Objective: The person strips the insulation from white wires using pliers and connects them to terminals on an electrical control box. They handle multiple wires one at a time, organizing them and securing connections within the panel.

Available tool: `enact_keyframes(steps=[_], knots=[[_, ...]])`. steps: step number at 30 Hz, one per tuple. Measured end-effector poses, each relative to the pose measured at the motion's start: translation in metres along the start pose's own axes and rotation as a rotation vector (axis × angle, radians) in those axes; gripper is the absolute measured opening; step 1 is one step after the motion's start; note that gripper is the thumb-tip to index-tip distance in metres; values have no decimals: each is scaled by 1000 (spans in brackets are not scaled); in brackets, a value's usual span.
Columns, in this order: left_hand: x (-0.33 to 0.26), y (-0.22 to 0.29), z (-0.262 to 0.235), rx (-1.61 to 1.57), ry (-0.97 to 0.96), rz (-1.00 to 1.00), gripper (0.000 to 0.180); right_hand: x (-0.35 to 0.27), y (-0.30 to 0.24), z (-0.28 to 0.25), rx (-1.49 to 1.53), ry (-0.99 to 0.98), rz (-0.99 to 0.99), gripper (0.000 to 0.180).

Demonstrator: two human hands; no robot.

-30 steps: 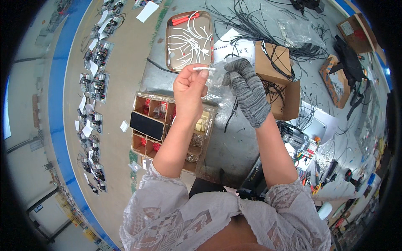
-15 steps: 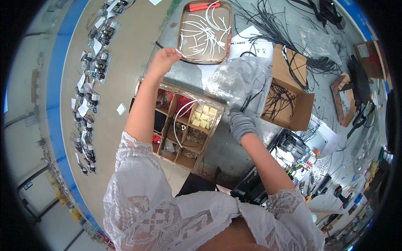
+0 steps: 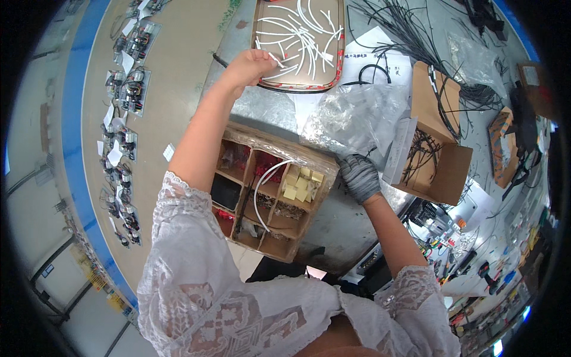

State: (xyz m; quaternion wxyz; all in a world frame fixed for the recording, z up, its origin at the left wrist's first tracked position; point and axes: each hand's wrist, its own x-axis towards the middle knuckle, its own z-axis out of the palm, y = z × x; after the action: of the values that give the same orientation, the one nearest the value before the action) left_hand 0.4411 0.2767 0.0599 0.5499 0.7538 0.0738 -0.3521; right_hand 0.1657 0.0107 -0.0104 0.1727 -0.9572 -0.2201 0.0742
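Observation:
My bare left hand (image 3: 251, 64) reaches out to the near left rim of a brown tray (image 3: 302, 86) that holds several short white tubes (image 3: 297, 30). Its fingers pinch one white tube at the tray's edge. My right hand (image 3: 358, 176), in a grey glove, rests on the grey table and grips the lower corner of a crumpled clear plastic bag (image 3: 360, 116). The bag lies between the tray and an open cardboard box (image 3: 437, 149).
A wooden compartment box (image 3: 267, 193) with yellow pieces, red parts and a curved white tube sits at the table's near edge. The cardboard box holds black cables. More black cable ties (image 3: 410, 30) lie beyond. Small assemblies (image 3: 122, 89) line the floor at left.
My left hand has gone from the bag out to the tray of white tubes. My right hand has come down with the bag onto the table.

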Motion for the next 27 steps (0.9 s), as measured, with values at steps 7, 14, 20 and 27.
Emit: enact_keyframes(steps=[7, 14, 20, 27], knots=[[3, 2, 9, -287, -39, 43, 3, 1, -1, -5, 87, -52, 37, 43], [-1, 4, 21, -517, 29, 124, 3, -2, 2, 6, 86, -107, 52, 44], [-4, 0, 22, -596, 33, 190, 2, -2, 1, 1, 63, -75, 45, 47], [-5, -3, 18, -607, 45, 230, 2, -1, 1, 0, 68, -95, 49, 49]])
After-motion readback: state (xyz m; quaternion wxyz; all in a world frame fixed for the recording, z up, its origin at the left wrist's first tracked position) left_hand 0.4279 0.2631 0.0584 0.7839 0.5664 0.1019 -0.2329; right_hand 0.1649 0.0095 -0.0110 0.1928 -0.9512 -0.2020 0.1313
